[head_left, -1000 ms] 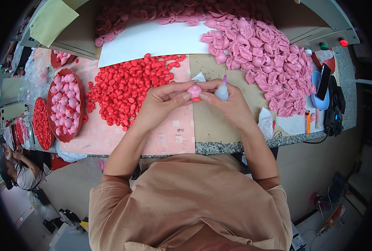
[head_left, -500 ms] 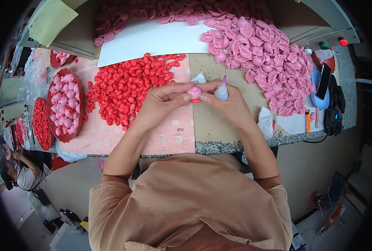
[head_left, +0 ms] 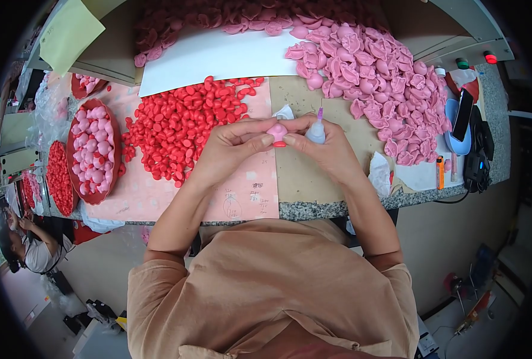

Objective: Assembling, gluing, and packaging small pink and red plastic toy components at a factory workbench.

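Note:
Over the middle of the bench, both my hands meet on one small pink shell piece [head_left: 276, 130]. My left hand [head_left: 233, 148] pinches it from the left with thumb and fingers. My right hand [head_left: 326, 146] presses it from the right and also holds a small white squeeze bottle [head_left: 316, 130] with a purple tip pointing up. A heap of small red pieces [head_left: 185, 122] lies just left of my hands on a pink sheet [head_left: 242, 194]. A large heap of pink shell pieces [head_left: 376, 84] spreads to the right and along the back.
A red tray [head_left: 111, 173] of pink pieces and another red tray [head_left: 57, 178] of red pieces stand at the left. A white sheet [head_left: 218, 57] lies at the back. A phone [head_left: 462, 113], an orange lighter [head_left: 440, 172] and crumpled tissue [head_left: 378, 173] sit right. Another person [head_left: 29, 248] works lower left.

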Demonstrator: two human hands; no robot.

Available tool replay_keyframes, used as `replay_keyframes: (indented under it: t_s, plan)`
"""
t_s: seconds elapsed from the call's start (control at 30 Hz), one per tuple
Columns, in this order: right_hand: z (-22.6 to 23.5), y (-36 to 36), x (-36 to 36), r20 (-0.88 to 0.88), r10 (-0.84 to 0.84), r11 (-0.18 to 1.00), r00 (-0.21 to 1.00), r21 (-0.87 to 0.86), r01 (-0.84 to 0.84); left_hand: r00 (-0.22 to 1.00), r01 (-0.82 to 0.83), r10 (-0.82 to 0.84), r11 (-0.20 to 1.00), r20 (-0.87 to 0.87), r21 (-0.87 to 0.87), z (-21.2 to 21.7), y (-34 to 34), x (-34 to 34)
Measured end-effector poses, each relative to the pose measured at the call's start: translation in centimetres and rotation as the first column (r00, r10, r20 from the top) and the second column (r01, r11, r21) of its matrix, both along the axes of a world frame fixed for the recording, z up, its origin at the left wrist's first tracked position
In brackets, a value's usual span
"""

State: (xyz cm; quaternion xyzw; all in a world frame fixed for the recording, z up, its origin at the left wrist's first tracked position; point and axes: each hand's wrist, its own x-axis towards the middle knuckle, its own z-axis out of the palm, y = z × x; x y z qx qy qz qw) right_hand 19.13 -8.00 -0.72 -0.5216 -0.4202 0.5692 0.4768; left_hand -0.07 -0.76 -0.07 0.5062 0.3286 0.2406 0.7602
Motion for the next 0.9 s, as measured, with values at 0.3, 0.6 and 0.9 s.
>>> replay_keyframes:
  t_s: [0.3,0.6,0.9]
  plan:
    - [0.46,0.16,-0.27,0.003,-0.013,1.000,1.000,-0.006,0.013,1.000,-0.005,0.005,1.000,-0.012,-0.027,0.22,0.25,0.09]
    - [0.66,0.46,-0.65,-0.040,-0.053,0.998,0.998,-0.042,0.051,0.999,-0.036,0.037,0.999,-0.009,0.009,-0.01,0.22,0.25]
    - [0.75,0.26,-0.93,-0.034,-0.061,0.998,0.998,-0.026,0.060,0.999,-0.034,0.035,0.999,-0.034,0.014,0.25,-0.13,0.22]
